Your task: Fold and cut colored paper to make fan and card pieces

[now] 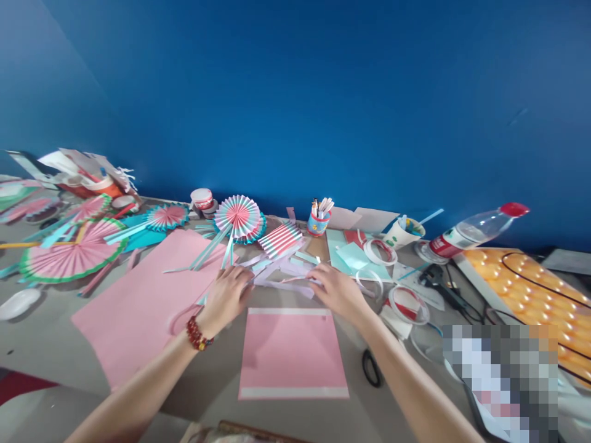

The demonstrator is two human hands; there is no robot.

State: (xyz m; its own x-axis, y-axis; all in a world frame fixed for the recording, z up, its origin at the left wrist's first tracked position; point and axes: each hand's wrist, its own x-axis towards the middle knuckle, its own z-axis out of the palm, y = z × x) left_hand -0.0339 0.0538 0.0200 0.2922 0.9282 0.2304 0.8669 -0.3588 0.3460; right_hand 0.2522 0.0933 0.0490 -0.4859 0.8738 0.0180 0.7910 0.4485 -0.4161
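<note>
My left hand [231, 288], with a red bead bracelet at its wrist, is closed at the end of a pale lilac paper strip [284, 285]. At the strip's other end, my right hand [335, 289] pinches it between thumb and fingers. More loose pale strips lie just behind, so which strip is held is partly hard to tell. Below both hands lies a pink paper sheet [293, 354] with a white band along its top and bottom edges. A folded striped paper piece [281, 240] rests beyond the strips.
Paper rosette fans [237, 215] and a large pink sheet [152, 301] lie left. Scissors [372, 368] show beside my right forearm. Tape rolls [409, 306], a glue gun [443, 286] and a plastic bottle [466, 237] are right. A pen cup [318, 220] stands by the blue wall.
</note>
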